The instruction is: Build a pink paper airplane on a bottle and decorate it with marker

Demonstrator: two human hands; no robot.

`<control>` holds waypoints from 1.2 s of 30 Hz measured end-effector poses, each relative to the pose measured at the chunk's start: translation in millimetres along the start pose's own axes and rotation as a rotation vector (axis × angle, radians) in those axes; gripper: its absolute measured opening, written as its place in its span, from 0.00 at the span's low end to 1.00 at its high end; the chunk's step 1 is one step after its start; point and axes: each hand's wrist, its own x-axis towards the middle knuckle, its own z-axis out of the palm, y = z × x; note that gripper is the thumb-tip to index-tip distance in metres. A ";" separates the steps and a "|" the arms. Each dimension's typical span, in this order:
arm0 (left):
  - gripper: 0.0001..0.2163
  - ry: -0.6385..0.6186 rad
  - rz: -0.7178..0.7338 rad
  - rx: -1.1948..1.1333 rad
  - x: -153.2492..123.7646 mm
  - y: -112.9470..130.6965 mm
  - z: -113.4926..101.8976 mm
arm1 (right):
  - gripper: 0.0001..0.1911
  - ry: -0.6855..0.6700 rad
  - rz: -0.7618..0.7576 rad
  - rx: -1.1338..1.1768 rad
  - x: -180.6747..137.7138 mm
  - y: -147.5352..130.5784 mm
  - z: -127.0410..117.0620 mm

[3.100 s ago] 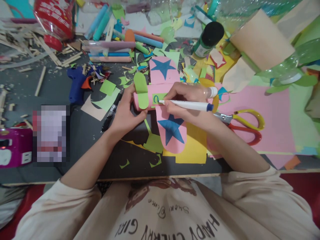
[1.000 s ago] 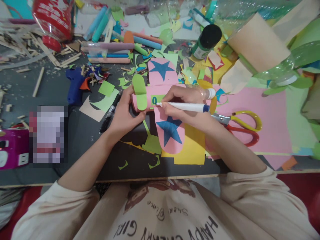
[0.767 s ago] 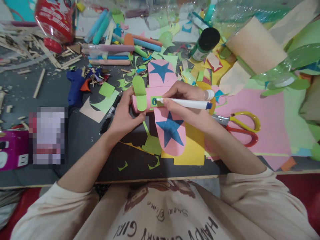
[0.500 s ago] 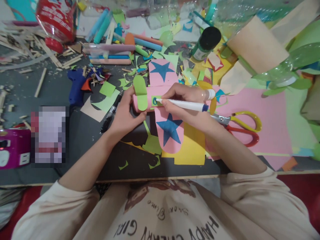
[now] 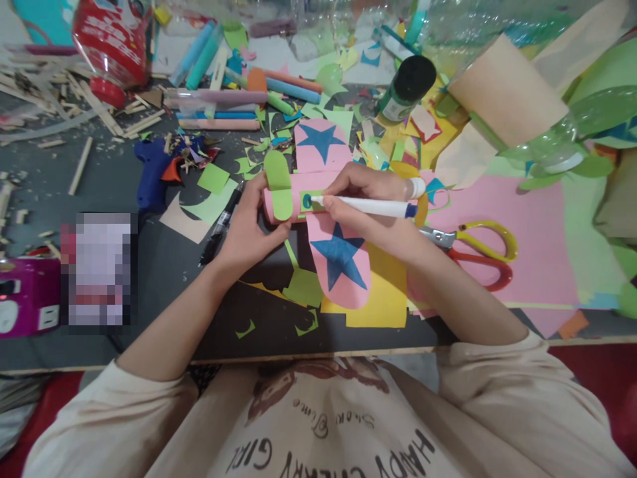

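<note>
A pink paper plane with blue stars on its wings and a green tail piece lies on the dark table. My left hand grips the tail end of its tube body, fingers curled round it. My right hand pinches a white marker with a blue end. The marker's tip touches a small green patch on the body, where a dark filled spot shows.
Yellow and red scissors lie right of my right hand on pink paper. A black pen, a blue glue gun, paper scraps, rolled paper sticks, a green paint bottle and wooden sticks crowd the back.
The mark on the green patch went from an open ring to a filled dark spot. The marker tip made small moves there. My left hand kept its hold.
</note>
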 end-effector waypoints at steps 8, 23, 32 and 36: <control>0.33 -0.008 -0.025 -0.005 0.2 1.5 0.4 | 0.16 0.023 -0.083 -0.066 -0.2 2.0 2.2; 0.30 0.016 -0.001 0.009 0.4 2.9 1.1 | 0.11 0.073 -0.044 -0.033 -0.5 12.7 -9.9; 0.30 -0.005 -0.056 -0.023 0.3 6.1 -0.1 | 0.08 0.096 -0.093 -0.042 -0.9 11.3 -5.6; 0.30 -0.004 -0.049 -0.013 0.4 5.2 -0.3 | 0.08 0.066 -0.070 -0.061 -1.8 13.2 -6.1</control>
